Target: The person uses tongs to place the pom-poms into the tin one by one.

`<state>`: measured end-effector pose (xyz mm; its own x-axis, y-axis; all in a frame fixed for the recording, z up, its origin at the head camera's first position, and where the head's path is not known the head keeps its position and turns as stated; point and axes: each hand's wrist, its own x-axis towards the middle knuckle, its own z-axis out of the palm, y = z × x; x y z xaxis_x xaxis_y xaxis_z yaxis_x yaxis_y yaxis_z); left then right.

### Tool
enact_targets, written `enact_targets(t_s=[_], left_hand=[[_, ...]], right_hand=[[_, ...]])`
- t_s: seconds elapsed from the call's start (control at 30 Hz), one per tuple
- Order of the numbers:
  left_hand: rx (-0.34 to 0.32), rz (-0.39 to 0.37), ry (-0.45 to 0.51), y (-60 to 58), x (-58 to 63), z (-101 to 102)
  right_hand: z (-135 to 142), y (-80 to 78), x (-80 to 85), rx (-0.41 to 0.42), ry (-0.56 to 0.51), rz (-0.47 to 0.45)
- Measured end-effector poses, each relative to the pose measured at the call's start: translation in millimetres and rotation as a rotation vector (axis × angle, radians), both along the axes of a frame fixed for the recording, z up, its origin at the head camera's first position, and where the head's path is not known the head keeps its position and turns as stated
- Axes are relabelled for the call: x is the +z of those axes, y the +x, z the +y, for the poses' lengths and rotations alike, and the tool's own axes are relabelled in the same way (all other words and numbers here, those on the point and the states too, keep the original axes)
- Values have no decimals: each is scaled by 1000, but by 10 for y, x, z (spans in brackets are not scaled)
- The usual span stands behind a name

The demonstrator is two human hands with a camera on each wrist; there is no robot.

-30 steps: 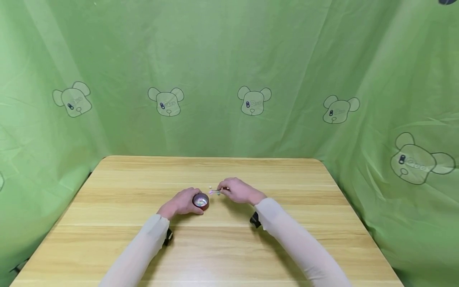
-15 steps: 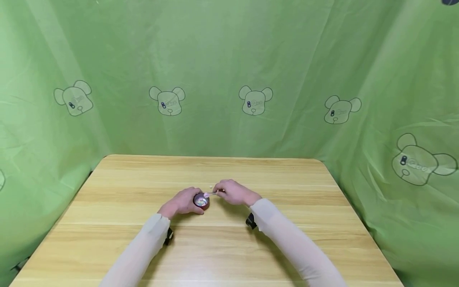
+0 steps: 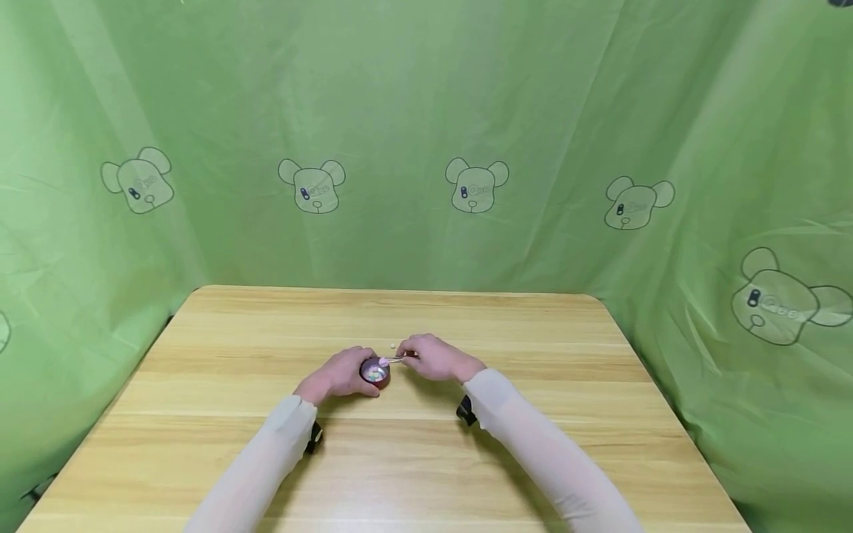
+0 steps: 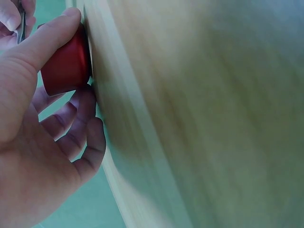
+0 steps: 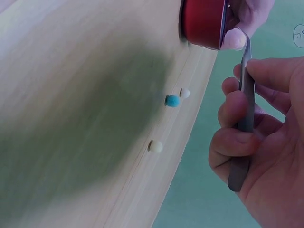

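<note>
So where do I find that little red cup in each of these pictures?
Head: the red cup sits below the middle, slightly left of centre, in the left hand.
Left wrist: upper left, partly covered by that hand.
Right wrist: top edge, right of centre, cut off by the frame.
Shared landmark: the tweezers in the right hand.
</note>
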<state>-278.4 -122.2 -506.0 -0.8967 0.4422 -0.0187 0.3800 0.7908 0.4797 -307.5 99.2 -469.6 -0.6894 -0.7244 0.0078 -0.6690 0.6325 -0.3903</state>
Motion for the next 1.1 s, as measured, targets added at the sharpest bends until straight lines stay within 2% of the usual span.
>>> enact_targets(t_s=[0.67, 1.1], left_hand=[[4, -12, 1, -16, -27, 7], [5, -20, 4, -18, -37, -13]], right_hand=[[32, 11, -145, 13, 35, -31], [77, 17, -148, 6, 24, -17]])
